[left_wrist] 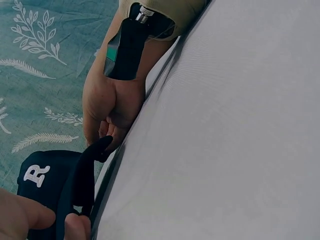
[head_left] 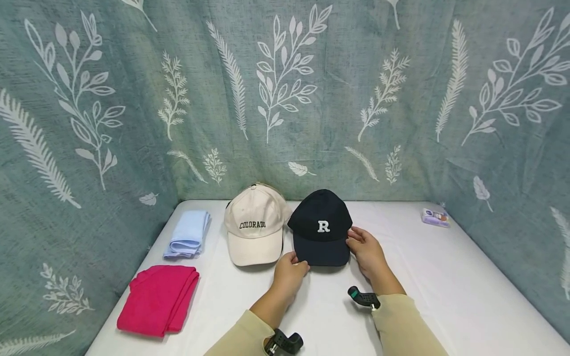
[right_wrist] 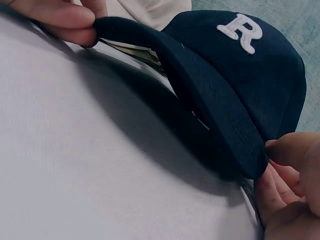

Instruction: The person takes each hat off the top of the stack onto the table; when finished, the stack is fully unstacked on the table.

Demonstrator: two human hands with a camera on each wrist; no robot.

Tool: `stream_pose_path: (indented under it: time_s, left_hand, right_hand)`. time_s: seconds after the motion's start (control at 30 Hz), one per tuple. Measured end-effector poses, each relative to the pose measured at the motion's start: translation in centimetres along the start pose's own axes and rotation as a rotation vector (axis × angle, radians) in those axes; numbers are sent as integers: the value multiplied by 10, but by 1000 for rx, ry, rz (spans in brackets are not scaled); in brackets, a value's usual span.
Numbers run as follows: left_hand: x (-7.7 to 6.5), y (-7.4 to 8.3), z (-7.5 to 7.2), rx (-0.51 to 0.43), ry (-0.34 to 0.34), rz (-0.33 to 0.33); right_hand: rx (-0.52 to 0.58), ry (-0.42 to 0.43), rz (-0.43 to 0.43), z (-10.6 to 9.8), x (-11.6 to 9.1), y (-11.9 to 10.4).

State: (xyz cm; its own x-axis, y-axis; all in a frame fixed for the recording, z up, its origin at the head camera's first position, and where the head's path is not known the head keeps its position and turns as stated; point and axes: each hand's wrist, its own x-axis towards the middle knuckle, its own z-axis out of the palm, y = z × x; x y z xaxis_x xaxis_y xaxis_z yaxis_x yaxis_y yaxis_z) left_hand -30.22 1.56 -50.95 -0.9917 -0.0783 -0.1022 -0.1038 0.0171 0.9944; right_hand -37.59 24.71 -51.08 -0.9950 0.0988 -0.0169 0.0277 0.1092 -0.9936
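A navy baseball cap (head_left: 322, 227) with a white R on its front sits at the back middle of the table, brim towards me. My left hand (head_left: 289, 277) pinches the brim's left corner. On the opposite side, my right hand (head_left: 367, 249) holds the cap where brim and crown meet; the right wrist view shows its thumb on top and fingers below. The brim (right_wrist: 210, 110) arches above the cloth, casting a shadow. Just left of it stands a beige cap (head_left: 256, 225) lettered COLORADO, close beside the navy one. The inside of the navy cap is mostly hidden.
At the left lie a folded light blue cloth (head_left: 187, 235) and, nearer me, a folded bright pink cloth (head_left: 158, 300). A small purple and white packet (head_left: 435, 218) lies at the far right corner. Patterned green curtains (head_left: 294, 99) enclose the white table (head_left: 445, 296).
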Motion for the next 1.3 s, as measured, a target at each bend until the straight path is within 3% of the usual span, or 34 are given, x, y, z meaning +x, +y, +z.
stream_pose_path:
  time_s: [0.3,0.73,1.0,1.2,1.3]
  left_hand:
    - [-3,1,-2,32,1,-5]
    - [-11,6,1,145,50,-18]
    - [-12,4,-3,141,86,16]
    - [-9,7,-9,47,49,45]
    - [-9,9,-11,47,49,69]
  right_hand:
    - [-81,-28,5,0,1,3]
    - [-77,-27,14,-2,2,1]
    - [-67,-3,18,-2,0,2]
    - [-7,52,24,1,-1,2]
    - [2,88,6,2,-3,2]
